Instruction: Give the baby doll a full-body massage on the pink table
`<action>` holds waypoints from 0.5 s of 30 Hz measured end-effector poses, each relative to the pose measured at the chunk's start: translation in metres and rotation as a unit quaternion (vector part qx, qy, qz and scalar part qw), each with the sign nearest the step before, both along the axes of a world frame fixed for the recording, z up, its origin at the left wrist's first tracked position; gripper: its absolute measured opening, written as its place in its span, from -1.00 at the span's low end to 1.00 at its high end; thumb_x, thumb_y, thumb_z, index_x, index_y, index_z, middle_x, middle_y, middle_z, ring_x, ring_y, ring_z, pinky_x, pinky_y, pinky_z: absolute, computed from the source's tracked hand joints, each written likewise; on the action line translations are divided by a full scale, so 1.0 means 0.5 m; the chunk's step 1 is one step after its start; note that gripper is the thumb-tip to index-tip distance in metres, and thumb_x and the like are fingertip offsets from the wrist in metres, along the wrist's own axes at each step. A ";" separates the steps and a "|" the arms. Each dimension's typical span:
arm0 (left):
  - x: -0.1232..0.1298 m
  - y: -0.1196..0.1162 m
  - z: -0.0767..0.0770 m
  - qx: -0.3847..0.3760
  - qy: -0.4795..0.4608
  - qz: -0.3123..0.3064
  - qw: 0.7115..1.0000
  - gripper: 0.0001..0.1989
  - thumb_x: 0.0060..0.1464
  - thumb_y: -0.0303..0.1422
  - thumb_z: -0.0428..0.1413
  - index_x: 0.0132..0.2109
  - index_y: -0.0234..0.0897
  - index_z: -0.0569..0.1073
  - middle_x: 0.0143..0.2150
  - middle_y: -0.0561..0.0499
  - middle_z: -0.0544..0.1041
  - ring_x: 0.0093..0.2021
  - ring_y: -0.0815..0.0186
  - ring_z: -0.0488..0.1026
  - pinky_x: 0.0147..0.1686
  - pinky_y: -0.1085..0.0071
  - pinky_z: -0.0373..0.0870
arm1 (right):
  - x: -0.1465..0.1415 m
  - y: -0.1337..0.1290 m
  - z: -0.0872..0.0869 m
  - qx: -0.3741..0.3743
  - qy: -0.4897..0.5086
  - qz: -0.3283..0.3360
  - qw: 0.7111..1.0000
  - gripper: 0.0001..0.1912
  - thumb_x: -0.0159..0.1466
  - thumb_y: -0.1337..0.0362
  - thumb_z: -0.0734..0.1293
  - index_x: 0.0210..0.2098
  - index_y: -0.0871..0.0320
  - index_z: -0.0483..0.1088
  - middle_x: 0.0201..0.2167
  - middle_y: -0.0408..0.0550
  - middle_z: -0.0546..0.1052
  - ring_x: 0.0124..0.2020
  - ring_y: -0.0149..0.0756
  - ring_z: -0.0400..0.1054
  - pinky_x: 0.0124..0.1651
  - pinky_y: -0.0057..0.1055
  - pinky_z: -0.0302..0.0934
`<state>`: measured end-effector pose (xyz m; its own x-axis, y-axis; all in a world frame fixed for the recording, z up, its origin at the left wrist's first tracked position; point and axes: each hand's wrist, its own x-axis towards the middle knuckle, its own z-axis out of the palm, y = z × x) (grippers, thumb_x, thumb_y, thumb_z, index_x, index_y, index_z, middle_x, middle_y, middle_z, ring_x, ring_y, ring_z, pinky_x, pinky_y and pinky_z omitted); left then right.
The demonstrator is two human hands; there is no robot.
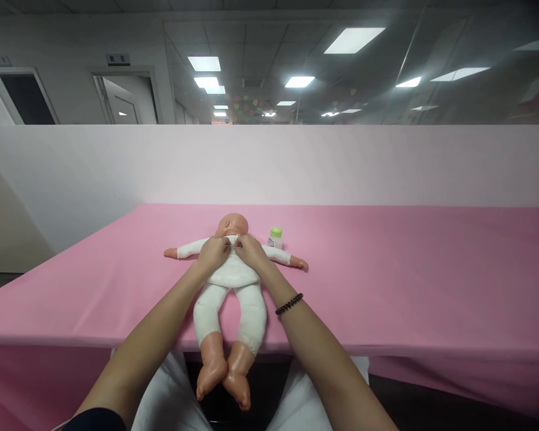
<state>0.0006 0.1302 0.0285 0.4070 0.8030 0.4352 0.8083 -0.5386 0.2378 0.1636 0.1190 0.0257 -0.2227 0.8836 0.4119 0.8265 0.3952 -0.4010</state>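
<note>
Forearms (323, 365) bare. Right wrist (291, 306): dark beaded bracelet (289, 303), small beads, wound as a tight coil. Left arm: dark sleeve (94, 421), only its edge in view, low in frame. Over both thighs, white cloth (166, 395) — trousers or apron, cannot tell which.

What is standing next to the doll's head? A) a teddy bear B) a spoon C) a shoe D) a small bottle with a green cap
D: the small bottle stands on the pink cloth, right beside the doll's head.
</note>
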 end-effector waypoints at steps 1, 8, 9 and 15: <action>0.001 0.000 0.002 -0.002 0.003 0.006 1.000 -0.78 0.14 -0.47 0.03 -0.19 -0.33 0.58 -0.17 -0.19 0.61 -0.13 0.10 0.49 -0.11 0.26 0.33 | -0.002 0.000 0.000 -0.001 -0.004 -0.002 1.000 -0.86 0.28 0.44 0.27 -0.34 0.20 0.48 -0.26 0.00 0.57 -0.20 -0.27 0.41 -0.19 -0.42 0.13; 0.000 0.006 -0.010 0.052 -0.027 0.011 0.998 -0.85 0.14 -0.45 0.05 -0.23 -0.27 0.53 -0.16 -0.12 0.57 -0.10 0.10 0.48 -0.06 0.23 0.38 | 0.002 0.018 -0.015 0.046 0.041 0.006 0.998 -0.91 0.28 0.43 0.29 -0.33 0.19 0.43 -0.27 -0.02 0.54 -0.19 -0.26 0.39 -0.14 -0.42 0.17; -0.001 0.007 -0.015 0.071 -0.041 0.000 0.997 -0.86 0.15 -0.43 0.06 -0.21 -0.27 0.52 -0.14 -0.13 0.56 -0.08 0.10 0.47 -0.02 0.22 0.38 | 0.004 0.022 -0.018 0.058 0.063 0.008 0.996 -0.92 0.28 0.43 0.30 -0.32 0.19 0.43 -0.27 -0.03 0.53 -0.19 -0.27 0.39 -0.11 -0.42 0.18; -0.005 0.028 -0.043 0.115 -0.132 -0.030 0.984 -0.70 0.27 -0.35 -0.02 0.09 -0.32 0.41 0.07 -0.22 0.48 0.11 0.08 0.40 0.15 0.15 0.32 | 0.014 0.047 -0.038 0.107 0.124 -0.015 0.986 -0.87 0.31 0.44 0.28 -0.17 0.22 0.43 -0.16 0.04 0.53 -0.09 -0.23 0.39 0.05 -0.33 0.22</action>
<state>-0.0021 0.1441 0.0072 0.2987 0.6489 0.6998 0.6994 -0.6477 0.3021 0.1705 0.1424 0.0069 -0.0670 0.7754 0.6279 0.7266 0.4692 -0.5019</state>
